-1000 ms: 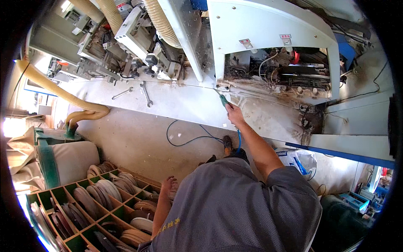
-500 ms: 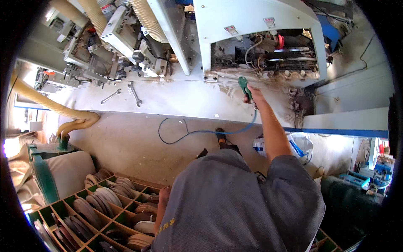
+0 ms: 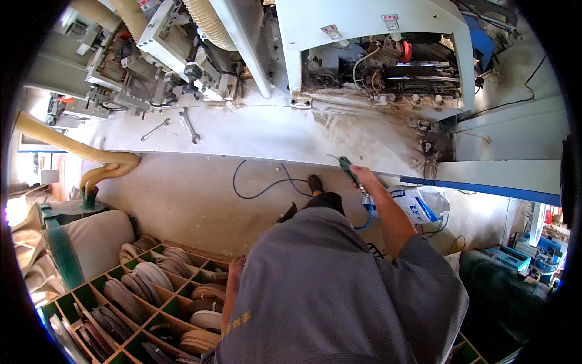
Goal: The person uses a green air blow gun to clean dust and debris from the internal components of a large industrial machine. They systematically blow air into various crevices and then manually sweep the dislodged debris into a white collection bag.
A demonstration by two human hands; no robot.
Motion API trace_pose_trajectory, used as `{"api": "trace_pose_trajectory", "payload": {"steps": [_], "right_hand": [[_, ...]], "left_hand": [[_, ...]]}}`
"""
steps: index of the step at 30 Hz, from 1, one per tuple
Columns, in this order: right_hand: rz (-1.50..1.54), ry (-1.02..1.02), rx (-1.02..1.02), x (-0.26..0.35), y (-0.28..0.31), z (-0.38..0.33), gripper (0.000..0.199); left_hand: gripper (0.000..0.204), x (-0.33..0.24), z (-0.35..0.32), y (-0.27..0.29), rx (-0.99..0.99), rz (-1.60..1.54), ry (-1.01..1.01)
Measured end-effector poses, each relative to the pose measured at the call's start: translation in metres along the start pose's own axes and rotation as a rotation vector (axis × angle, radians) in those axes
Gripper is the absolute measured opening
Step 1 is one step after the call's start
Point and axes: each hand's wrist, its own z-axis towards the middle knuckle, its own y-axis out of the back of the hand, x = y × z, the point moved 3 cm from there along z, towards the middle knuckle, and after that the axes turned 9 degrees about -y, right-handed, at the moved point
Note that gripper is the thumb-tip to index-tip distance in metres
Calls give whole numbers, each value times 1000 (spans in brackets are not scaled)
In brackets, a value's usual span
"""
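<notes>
My right hand [image 3: 365, 178] is closed around a green air blow gun [image 3: 347, 167], whose thin nozzle points up and left near the front edge of the white machine bed [image 3: 254, 133]. From its handle a blue hose [image 3: 370, 213] hangs down and loops across the floor to the left. My left hand [image 3: 237, 266] is low beside my body, at the edge of the wooden compartment rack [image 3: 176, 303]. Its fingers are mostly hidden, so their grip does not show. Inside the rack stand several rolls of edge-banding-like strip [image 3: 209, 320] in brown, grey and pale tones.
Two wrenches [image 3: 190, 125] lie on the bed at the left. Beyond it is an opened machine housing [image 3: 376, 24] with dusty mechanisms. A white and blue bag [image 3: 418, 203] sits on the floor at the right. A yellow duct hose [image 3: 66, 145] curves down at the left.
My right hand has drawn the blow gun back toward me, from over the bed to its front edge. The hose has shifted with it. My left hand stays beside the rack.
</notes>
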Motion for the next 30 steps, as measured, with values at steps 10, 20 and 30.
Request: {"api": "trace_pose_trajectory", "payload": {"steps": [10, 20, 30], "right_hand": [[-721, 646, -327, 189, -155, -22, 44], [574, 423, -220, 187, -28, 44, 41], [495, 245, 28, 290, 50, 0, 44]], "left_hand": [[33, -92, -31, -33, -63, -86, -140], [34, 30, -54, -16, -66, 404, -134], [34, 14, -60, -27, -111, 259, -82]]}}
